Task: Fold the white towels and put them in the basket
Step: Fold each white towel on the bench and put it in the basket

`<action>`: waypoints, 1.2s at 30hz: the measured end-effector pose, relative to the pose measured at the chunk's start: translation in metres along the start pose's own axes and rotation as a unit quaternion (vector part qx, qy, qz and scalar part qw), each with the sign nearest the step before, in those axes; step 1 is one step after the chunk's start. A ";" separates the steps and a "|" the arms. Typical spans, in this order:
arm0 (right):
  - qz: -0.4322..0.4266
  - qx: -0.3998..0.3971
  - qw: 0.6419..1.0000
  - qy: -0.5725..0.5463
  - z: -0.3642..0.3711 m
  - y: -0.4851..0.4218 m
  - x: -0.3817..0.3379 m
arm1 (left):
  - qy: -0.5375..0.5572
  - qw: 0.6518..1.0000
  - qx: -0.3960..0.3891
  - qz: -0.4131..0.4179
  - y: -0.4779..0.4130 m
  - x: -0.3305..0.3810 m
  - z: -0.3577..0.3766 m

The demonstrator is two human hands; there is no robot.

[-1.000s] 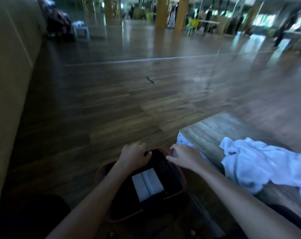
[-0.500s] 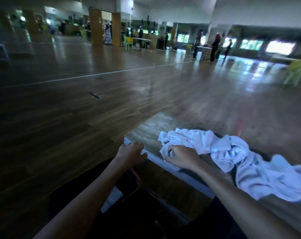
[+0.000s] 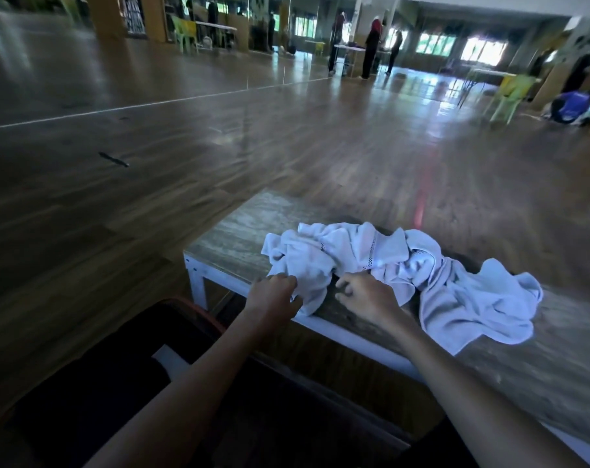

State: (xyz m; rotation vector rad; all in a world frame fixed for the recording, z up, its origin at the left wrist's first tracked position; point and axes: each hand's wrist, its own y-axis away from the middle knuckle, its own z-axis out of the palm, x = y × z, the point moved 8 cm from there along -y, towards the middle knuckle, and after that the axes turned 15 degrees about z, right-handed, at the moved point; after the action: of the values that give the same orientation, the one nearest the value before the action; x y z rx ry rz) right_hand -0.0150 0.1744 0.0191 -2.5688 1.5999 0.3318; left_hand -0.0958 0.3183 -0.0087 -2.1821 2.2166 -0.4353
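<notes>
Hands were held out past the basket [image 3: 202, 310], in which a folded towel [image 3: 169, 361] was partly seen. The left hand [image 3: 273, 295] was curled on the near corner of the crumpled white towels [image 3: 422, 275] on the table [image 3: 233, 238]. Whether the right hand [image 3: 368, 297] gripped could not be told. One towel was judged due to be pulled free and spread flat.

A low wooden table [image 3: 239, 231] with a white frame stands on a glossy plank floor [image 3: 219, 146]. Left of the table a small dark object [image 3: 114, 159] lies on the boards; far beyond the table stand people [image 3: 373, 50] and a green chair [image 3: 513, 92].
</notes>
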 end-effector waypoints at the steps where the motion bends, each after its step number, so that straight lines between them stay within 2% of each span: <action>1: -0.012 0.008 1.000 -0.007 0.005 -0.002 -0.001 | 0.000 1.000 -0.002 -0.002 -0.002 0.000 0.006; 6: -0.034 -0.021 0.998 -0.052 0.038 -0.010 -0.010 | 0.010 1.000 0.007 -0.002 -0.006 -0.002 0.030; 12: -0.061 -0.041 0.997 0.011 0.068 -0.017 -0.009 | 0.113 0.989 0.097 -0.006 -0.004 -0.011 0.032; 16: -0.082 -0.001 0.996 0.033 0.059 -0.017 0.005 | 0.148 0.976 0.157 -0.044 -0.007 -0.023 0.023; 22: -0.041 0.016 0.998 0.050 0.045 -0.021 0.038 | 0.185 0.963 0.160 -0.115 -0.027 -0.028 0.026; 28: -0.022 0.156 0.987 -0.030 0.010 -0.041 0.018 | 0.197 0.948 0.180 -0.171 -0.040 -0.034 0.029; 32: 0.005 0.091 0.995 -0.039 0.009 -0.063 -0.002 | 0.231 0.934 0.234 -0.139 -0.039 -0.035 0.014; 36: -0.030 0.038 0.998 -0.040 0.010 -0.065 -0.010 | 0.193 0.944 0.263 -0.043 -0.029 -0.028 -0.014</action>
State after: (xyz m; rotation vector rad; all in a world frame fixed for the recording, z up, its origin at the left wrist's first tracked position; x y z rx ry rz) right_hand 0.0381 0.2141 0.0097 -2.5074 1.4767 0.3562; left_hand -0.0696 0.3481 0.0046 -2.0195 1.8368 -1.3816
